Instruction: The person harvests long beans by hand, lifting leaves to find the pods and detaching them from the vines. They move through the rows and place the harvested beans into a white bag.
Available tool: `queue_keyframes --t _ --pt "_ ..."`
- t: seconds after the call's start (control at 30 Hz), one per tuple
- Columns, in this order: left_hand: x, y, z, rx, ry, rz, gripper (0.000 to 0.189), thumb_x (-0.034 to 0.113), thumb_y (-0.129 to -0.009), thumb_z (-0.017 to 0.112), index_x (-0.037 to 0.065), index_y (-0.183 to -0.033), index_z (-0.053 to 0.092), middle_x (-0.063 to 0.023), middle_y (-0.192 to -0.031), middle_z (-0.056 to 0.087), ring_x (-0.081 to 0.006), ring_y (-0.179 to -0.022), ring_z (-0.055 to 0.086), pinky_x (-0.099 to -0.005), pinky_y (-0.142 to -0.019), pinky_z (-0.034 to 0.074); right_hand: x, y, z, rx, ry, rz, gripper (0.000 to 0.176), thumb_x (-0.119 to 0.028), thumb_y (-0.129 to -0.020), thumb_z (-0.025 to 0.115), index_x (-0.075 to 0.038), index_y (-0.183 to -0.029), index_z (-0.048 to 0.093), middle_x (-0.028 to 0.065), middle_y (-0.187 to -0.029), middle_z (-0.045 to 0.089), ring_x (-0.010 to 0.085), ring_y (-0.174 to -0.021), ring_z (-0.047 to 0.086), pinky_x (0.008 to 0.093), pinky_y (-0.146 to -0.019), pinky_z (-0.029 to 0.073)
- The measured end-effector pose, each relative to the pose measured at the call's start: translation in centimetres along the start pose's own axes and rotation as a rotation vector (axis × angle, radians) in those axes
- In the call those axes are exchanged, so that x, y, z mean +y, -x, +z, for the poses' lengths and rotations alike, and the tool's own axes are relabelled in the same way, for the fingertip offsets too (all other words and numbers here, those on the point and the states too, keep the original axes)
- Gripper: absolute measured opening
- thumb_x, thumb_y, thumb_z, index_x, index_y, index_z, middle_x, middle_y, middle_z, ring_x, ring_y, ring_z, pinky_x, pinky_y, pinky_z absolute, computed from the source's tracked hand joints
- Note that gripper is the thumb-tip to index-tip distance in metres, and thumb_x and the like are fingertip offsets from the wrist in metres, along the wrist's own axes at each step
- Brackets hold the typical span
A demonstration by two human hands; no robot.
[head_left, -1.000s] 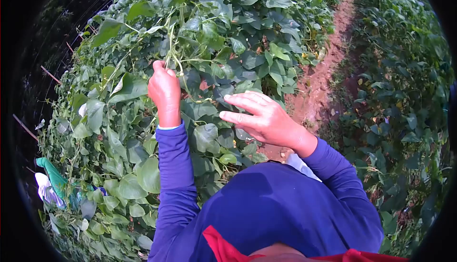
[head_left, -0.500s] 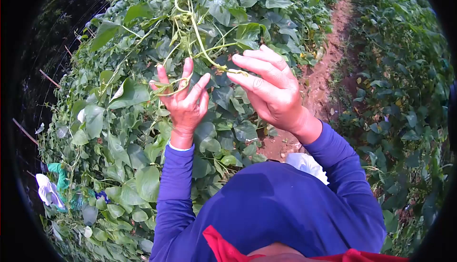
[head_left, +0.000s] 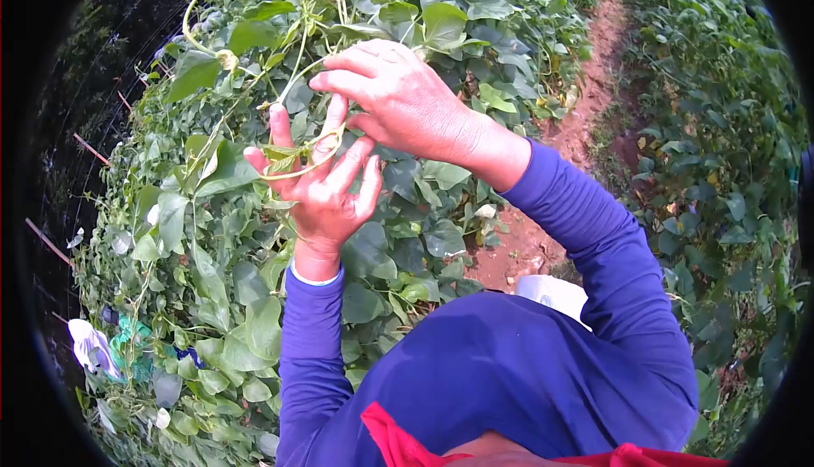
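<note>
My left hand (head_left: 320, 200) is raised palm up, its fingers spread. A thin green vine shoot (head_left: 292, 174) with a small leaf is laced between those fingers and curls round near the middle one. Just above, my right hand (head_left: 403, 102) reaches across from the right, back of the hand up. Its fingers are bent together beside the left fingertips; what is between them, if anything, is hidden. Thin stems run up from there into the leafy vines (head_left: 365, 9). A thicker pale green stem (head_left: 188, 22) arches at the upper left, ending in a yellowish tip.
Dense broad-leaved vines (head_left: 229, 297) fill the left and centre. A reddish dirt path (head_left: 593, 77) runs between them and another green row (head_left: 721, 187) at the right. White cloth (head_left: 91, 344) and green netting (head_left: 131, 348) lie at the lower left; something white (head_left: 555, 296) is by my waist.
My right hand has moved left and up, turning over beside my left fingers. The thick stem it touched is now away at the upper left. My left hand has dropped slightly, the shoot still in it.
</note>
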State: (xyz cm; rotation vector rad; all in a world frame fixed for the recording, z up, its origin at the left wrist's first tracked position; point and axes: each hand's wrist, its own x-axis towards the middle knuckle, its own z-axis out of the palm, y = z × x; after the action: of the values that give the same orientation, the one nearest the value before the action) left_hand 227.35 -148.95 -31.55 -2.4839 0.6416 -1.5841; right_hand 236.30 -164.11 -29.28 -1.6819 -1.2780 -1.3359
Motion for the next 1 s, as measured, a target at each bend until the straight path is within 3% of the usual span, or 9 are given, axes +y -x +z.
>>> queue_keyframes --t 0.13,0.27,0.3,0.53,0.6,0.7,0.87,0.93,1.0 --pt "1.0 0.8 -0.7 0.031 -0.119 0.026 0.011 0.027 -0.077 0.070 0.028 -0.087 0.071 0.0036 -0.129 0.061 -0.0381 -0.139 0.030 -0.0560 -0.114 -0.012 1.5 1.7 0.3 -0.073 -0.131 0.235 0.019 -0.016 -0.078 0.072 -0.006 -0.094 0.066 0.0117 -0.103 0.066 0.0291 -0.097 0.062 0.0379 -0.083 0.051" --pt "-1.2 2.5 -1.2 -0.277 -0.139 -0.153 0.015 0.028 -0.076 0.073 0.027 -0.090 0.073 0.0015 -0.144 0.046 -0.0346 -0.144 0.020 -0.0629 -0.112 -0.006 3.4 2.3 -0.3 0.257 -0.479 0.639 0.017 -0.018 -0.091 0.059 -0.002 -0.086 0.061 0.0109 -0.084 0.066 0.0198 -0.080 0.066 0.0342 -0.067 0.050" --pt "-1.5 2.9 -1.1 -0.338 -0.175 -0.193 0.016 0.029 -0.075 0.074 0.026 -0.091 0.074 0.0020 -0.144 0.046 -0.0333 -0.144 0.019 -0.0631 -0.112 -0.004 4.2 2.8 -0.4 0.290 -0.485 0.716 0.018 -0.018 -0.096 0.054 -0.002 -0.091 0.059 0.0102 -0.092 0.067 0.0160 -0.082 0.067 0.0316 -0.066 0.052" --pt "-1.5 4.0 -1.3 -0.444 -0.081 -0.240 0.018 0.023 -0.074 0.075 0.021 -0.092 0.075 0.0002 -0.141 0.050 -0.0308 -0.142 0.025 -0.0620 -0.113 0.005 8.2 6.3 -2.6 0.653 -1.270 1.255 0.020 -0.021 -0.095 0.046 -0.002 -0.097 0.053 0.0206 -0.102 0.065 0.0299 -0.089 0.068 0.0383 -0.076 0.057" --pt "-1.6 3.5 -1.1 -0.425 -0.014 -0.213 0.018 0.020 -0.074 0.075 0.019 -0.093 0.075 -0.0017 -0.137 0.054 -0.0310 -0.140 0.030 -0.0595 -0.114 0.011 7.3 7.0 -2.9 0.619 -1.237 1.246 0.024 -0.023 -0.098 0.043 -0.001 -0.099 0.053 0.0226 -0.106 0.064 0.0313 -0.094 0.066 0.0399 -0.082 0.056" --pt "-1.7 2.4 -0.3 -0.230 0.506 -0.186 0.019 0.013 -0.076 0.073 0.013 -0.095 0.073 -0.0077 -0.112 0.068 -0.0305 -0.117 0.057 -0.0497 -0.105 0.037 6.1 8.1 -3.0 0.593 -1.238 1.243 0.030 -0.026 -0.101 0.040 0.000 -0.102 0.054 0.0245 -0.111 0.062 0.0325 -0.101 0.064 0.0415 -0.088 0.054" --pt "-0.8 0.1 1.4 -0.149 0.511 -0.125 0.030 0.010 -0.078 0.070 0.010 -0.108 0.070 -0.0110 -0.116 0.066 -0.0279 -0.113 0.060 -0.0418 -0.103 0.040 3.5 9.4 -3.2 0.486 -1.070 1.130 0.034 -0.033 -0.100 0.045 -0.003 -0.110 0.058 0.0147 -0.106 0.065 0.0245 -0.098 0.065 0.0354 -0.087 0.051" --pt "-0.3 -1.0 3.0 -0.066 0.708 -0.270 0.041 0.012 -0.082 0.069 0.009 -0.122 0.063 -0.0129 -0.121 0.063 -0.0279 -0.111 0.061 -0.0386 -0.099 0.044 1.8 10.0 -2.2 0.393 -0.865 0.933 0.025 -0.024 -0.098 0.052 -0.004 -0.111 0.062 0.0123 -0.108 0.066 0.0215 -0.097 0.064 0.0322 -0.087 0.050" --pt "-0.3 -1.5 5.2 -0.145 1.129 -0.653 0.047 0.023 -0.090 0.066 0.002 -0.129 0.053 -0.0143 -0.119 0.063 -0.0225 -0.101 0.065 -0.0327 -0.087 0.051 0.0 9.5 -2.8 0.170 -0.336 0.564 0.019 -0.018 -0.091 0.062 -0.007 -0.107 0.066 0.0103 -0.106 0.067 0.0235 -0.095 0.065 0.0321 -0.085 0.051"
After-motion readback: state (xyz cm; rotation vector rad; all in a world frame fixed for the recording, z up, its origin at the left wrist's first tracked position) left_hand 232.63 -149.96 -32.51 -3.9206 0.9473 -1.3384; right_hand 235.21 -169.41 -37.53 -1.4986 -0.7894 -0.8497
